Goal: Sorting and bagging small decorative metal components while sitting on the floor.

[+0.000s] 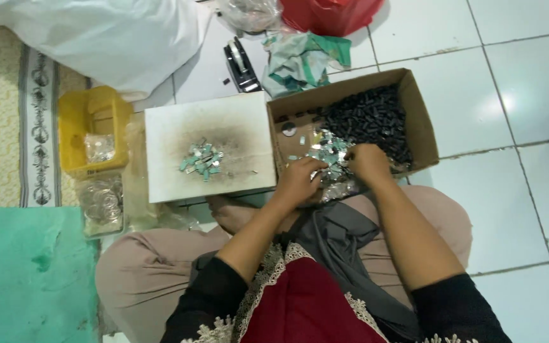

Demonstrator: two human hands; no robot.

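My left hand [297, 179] and my right hand [366, 164] meet at the near edge of a brown cardboard box [414, 105]. Both hands have fingers bent among small silver and teal flat pieces [326, 151] heaped in the box. What each hand pinches is too small to tell. A heap of small black cylindrical parts [370, 117] fills the box's far right. To the left, a white board [166, 136] with a sooty grey stain carries a small pile of the same teal and silver pieces [201, 159].
A yellow plastic tub [71, 136] with a clear bag stands left of the board, above a clear bag of shiny parts [101, 204]. A black tape dispenser [241, 65], crumpled cloth [300, 60], red bag [332, 14], white sack [96, 38] and green mat [27, 273] lie around.
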